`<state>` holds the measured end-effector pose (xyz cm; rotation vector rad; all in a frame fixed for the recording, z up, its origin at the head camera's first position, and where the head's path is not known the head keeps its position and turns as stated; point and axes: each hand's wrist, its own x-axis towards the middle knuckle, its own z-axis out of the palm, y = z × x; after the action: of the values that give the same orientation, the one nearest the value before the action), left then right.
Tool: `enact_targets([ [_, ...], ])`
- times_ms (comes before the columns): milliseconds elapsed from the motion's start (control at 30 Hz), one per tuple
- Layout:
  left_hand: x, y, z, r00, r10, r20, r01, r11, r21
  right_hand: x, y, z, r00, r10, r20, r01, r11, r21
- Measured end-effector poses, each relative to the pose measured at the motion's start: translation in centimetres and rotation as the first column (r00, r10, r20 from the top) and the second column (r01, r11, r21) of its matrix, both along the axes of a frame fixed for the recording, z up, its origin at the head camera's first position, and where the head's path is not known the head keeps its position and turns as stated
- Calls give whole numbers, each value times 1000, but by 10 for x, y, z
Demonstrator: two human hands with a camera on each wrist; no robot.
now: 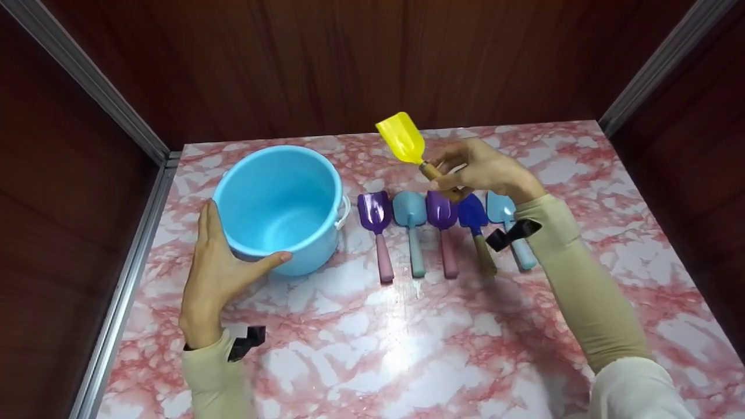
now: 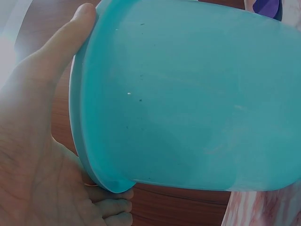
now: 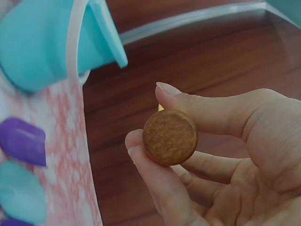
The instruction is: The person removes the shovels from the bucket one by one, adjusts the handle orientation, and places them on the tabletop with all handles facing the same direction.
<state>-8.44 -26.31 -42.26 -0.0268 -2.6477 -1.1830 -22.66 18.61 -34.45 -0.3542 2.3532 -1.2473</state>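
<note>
My right hand (image 1: 489, 169) pinches the brown wooden handle (image 3: 170, 137) of a yellow toy shovel (image 1: 403, 138) between thumb and fingers. The shovel is raised above the table, its scoop pointing up and left. On the left stands a light blue bucket (image 1: 314, 256), upright, its inside bare. My left hand (image 1: 218, 270) rests against the near left of its rim, thumb and fingers spread wide and fairly straight. In the left wrist view the bucket's wall (image 2: 188, 94) fills most of the picture, with the thumb touching the rim.
Several shovels lie in a row right of the bucket: purple with pink handle (image 1: 384, 262), light blue (image 1: 414, 247), another purple (image 1: 447, 250), dark blue (image 1: 472, 210), and pale blue (image 1: 521, 250). The pink-marbled table (image 1: 372, 361) meets dark wooden panels (image 1: 349, 64) behind.
</note>
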Motion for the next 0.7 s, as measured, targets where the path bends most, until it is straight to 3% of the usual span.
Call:
enact_targets([
  [700,-1,1,1,1000,-12,-19,13,1000,22,18,76,-31,989,-149,3,149,988,-30],
])
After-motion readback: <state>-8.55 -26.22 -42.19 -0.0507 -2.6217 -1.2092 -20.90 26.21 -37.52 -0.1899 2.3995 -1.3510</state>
